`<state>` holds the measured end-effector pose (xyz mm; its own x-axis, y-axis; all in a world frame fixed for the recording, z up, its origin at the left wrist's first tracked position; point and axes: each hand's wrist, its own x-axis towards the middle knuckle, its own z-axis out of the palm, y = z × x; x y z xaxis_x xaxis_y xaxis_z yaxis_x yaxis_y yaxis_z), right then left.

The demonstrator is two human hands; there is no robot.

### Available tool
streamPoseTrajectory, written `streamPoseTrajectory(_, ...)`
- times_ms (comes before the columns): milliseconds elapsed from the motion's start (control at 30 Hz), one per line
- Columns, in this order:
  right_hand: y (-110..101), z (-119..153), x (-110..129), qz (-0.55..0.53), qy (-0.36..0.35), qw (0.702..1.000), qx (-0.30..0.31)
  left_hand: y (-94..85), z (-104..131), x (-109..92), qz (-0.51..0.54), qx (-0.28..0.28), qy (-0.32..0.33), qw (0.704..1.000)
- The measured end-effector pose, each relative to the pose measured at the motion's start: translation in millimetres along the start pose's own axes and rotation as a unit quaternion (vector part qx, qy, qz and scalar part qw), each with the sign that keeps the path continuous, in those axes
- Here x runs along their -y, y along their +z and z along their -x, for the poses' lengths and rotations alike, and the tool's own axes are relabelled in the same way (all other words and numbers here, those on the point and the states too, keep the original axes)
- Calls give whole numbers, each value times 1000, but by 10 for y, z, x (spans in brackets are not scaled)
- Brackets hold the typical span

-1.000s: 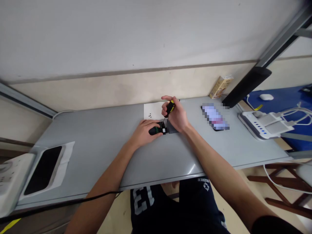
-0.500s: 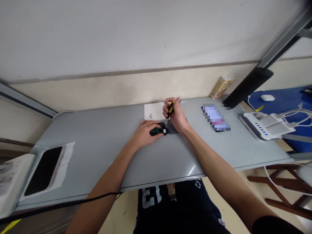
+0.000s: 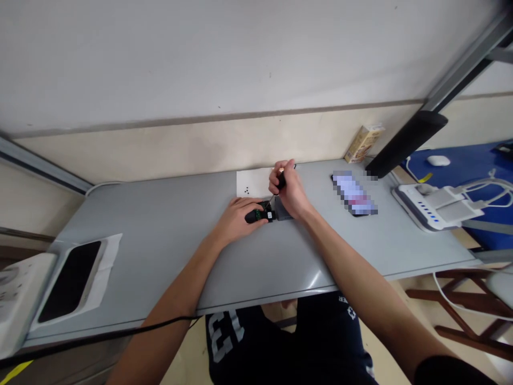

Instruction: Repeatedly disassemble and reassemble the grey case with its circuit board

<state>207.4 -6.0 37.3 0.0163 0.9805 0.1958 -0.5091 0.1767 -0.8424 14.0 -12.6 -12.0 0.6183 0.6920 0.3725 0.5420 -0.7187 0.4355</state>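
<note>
My left hand (image 3: 237,220) is closed around a small black device (image 3: 261,214) with an exposed green circuit board and a white label, pressed down on the grey table. My right hand (image 3: 292,190) grips a screwdriver (image 3: 282,181) with a dark handle, held tilted. Its thin shaft slants down to the left, and the tip meets the device beside my left fingers; the exact contact point is too small to make out. Partly under my right hand sits a grey box-shaped part (image 3: 284,213). Behind my hands lies white paper (image 3: 254,179) with several tiny black pieces (image 3: 247,190) on it.
A phone (image 3: 355,195) with a lit screen lies to the right, near a carton (image 3: 364,143) and a black post (image 3: 406,144). Farther right is a white power strip (image 3: 436,208). At left are a dark-screened phone (image 3: 71,280) and a white socket block (image 3: 28,299). A black cable (image 3: 100,331) crosses the front edge.
The screwdriver handle has turned in my right hand: its yellow part, visible before, is now mostly out of sight. My left hand stays on the device. My legs have shifted below the table.
</note>
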Motion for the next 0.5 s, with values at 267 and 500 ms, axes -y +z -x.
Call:
streamPoseTrajectory(267,-25,12,42,-18,27,999,-4,-3,6,18,-5,5,2,1000)
streamPoseTrajectory(500,-47,12,-14,113,-52,992,-5,-13,-1,6,-14,9,8,1000)
